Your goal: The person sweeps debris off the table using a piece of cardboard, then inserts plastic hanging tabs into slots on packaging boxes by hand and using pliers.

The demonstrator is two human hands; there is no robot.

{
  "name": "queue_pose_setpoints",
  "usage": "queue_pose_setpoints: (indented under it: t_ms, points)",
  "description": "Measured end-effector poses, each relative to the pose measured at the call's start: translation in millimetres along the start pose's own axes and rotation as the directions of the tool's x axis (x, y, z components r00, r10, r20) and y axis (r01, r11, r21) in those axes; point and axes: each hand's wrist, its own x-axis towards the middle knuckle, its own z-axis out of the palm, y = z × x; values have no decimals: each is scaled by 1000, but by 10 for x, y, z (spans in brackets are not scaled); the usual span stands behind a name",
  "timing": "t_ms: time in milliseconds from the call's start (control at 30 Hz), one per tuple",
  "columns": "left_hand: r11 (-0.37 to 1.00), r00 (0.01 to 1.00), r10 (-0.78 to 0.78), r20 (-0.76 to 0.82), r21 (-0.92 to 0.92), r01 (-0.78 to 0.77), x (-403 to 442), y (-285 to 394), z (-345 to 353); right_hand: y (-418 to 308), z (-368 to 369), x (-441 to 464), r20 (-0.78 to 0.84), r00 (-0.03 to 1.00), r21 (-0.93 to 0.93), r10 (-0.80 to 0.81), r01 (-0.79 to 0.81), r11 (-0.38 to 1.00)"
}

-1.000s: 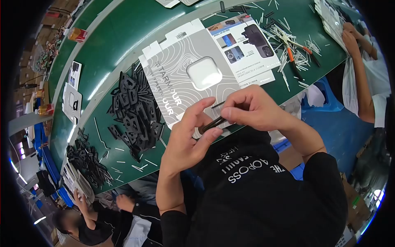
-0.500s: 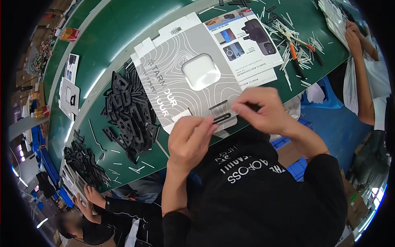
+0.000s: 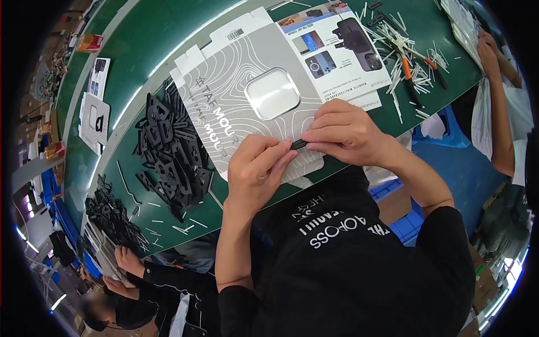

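My left hand (image 3: 255,168) pinches one end of a small black plastic piece (image 3: 298,144). From the other side, the fingertips of my right hand (image 3: 348,133) close on the same piece, so the two hands nearly touch. Beneath them lies a flat grey printed cardboard box (image 3: 224,73) with wavy white lines and a rounded square window (image 3: 273,94). A white printed sheet (image 3: 337,78) showing a black phone mount lies right beside it. Left of the box is a heap of black plastic parts (image 3: 171,151).
Orange-handled pliers (image 3: 406,68) lie among scattered white sticks (image 3: 418,84) at the right. A second dark heap (image 3: 112,216) and another printed card (image 3: 94,121) are at the left. Co-workers' hands (image 3: 129,262) show at lower left and at upper right (image 3: 487,53).
My right hand has come back to the black piece after being apart from it half a second ago. The box and heaps have shifted slightly left in view. The lower-left co-worker's hands have moved.
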Motion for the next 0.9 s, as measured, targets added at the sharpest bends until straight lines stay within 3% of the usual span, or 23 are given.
queue_pose_setpoints:
  t_ms: [467,767,900]
  points:
    - [999,999,15,32,-35,-14,14,-52,34,95,-13,8,16,998,41,-68,68,997]
    - [990,992,25,127,136,-42,44,-53,39,120,-53,72,128,984,-90,-124,136,987]
    - [996,997,14,82,85,-21,18,-13,33,115,-15,51,101,993,50,-65,60,997]
